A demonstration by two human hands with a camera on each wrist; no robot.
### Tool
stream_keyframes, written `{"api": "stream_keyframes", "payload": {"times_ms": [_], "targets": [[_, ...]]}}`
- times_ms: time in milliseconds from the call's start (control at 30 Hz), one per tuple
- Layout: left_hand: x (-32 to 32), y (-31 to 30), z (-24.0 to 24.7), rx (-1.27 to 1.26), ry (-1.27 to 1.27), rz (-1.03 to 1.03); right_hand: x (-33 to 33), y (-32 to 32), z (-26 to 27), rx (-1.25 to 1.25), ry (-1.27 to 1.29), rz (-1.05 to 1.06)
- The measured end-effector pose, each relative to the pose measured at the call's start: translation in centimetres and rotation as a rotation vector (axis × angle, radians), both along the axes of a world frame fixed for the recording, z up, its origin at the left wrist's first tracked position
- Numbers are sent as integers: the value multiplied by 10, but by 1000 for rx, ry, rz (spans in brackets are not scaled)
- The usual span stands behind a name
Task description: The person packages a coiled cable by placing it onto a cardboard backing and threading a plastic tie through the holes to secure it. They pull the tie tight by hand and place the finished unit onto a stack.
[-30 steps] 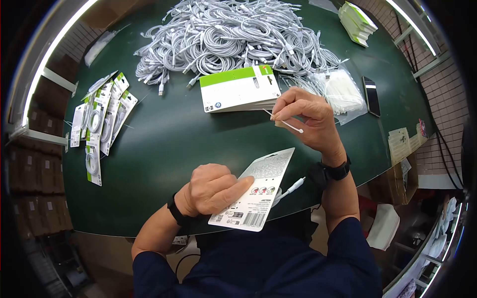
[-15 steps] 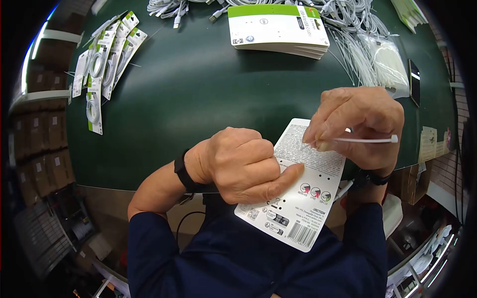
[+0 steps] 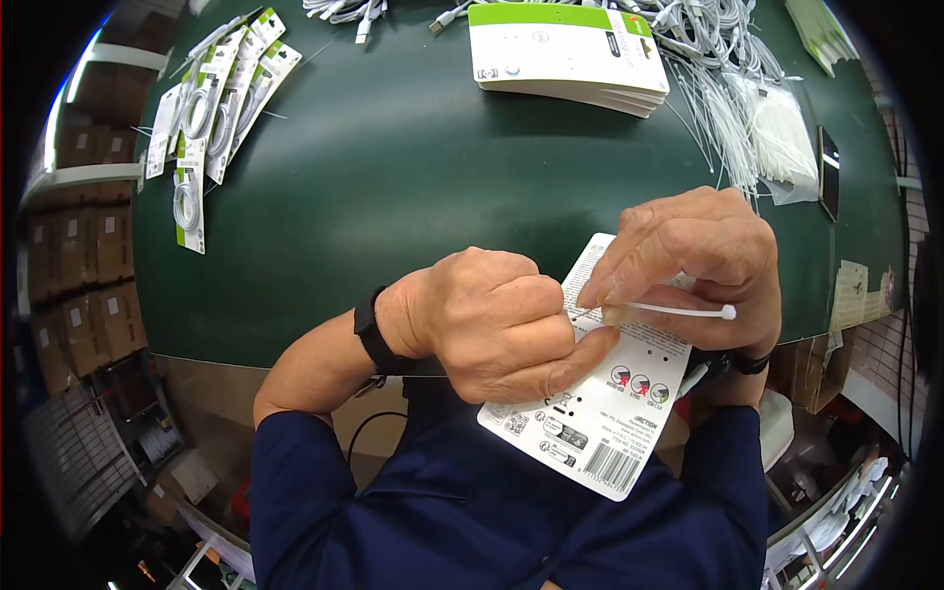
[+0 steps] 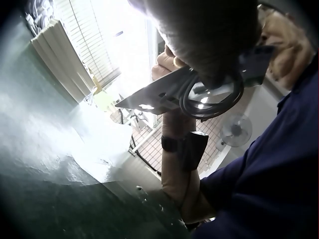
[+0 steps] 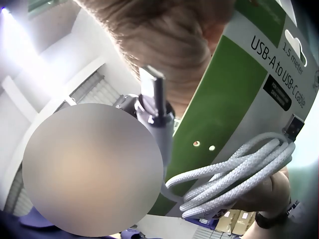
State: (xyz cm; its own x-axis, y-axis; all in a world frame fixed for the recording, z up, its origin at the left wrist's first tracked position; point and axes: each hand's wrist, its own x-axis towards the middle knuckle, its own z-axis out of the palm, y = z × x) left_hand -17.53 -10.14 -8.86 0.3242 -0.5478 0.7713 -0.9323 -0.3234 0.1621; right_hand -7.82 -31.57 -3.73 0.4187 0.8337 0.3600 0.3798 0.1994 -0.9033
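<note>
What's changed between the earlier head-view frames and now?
The right hand has brought the cable tie in over the printed card, close to the left hand. Nothing was visibly let go: the right hand still pinches the tie, the left still grips the card.

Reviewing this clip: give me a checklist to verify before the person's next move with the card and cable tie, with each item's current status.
1. Card steadied: ok; the left hand grips it, printed back toward the head camera.
2. Cable coil at the card's front: ok, as the right wrist view shows.
3. Cable tie in grasp: ok; the right hand pinches it over the card's back.
4. Tip of the tie through a card hole: cannot tell; the hands cover it.
5. Tie fastened: not ok; its head sticks out free.
6. Plugs tucked in: not ok; one plug sticks out past the card's edge.
</note>
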Motion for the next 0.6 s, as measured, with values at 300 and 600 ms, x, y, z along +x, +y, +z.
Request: {"api": "stream_keyframes", "payload": {"times_ms": [300, 600], "targets": [[1, 0, -3, -22, 24, 20, 2, 0, -5, -98, -41, 11], [0, 4, -1, -13, 48, 29, 0, 5, -3, -133, 41, -67]]}}
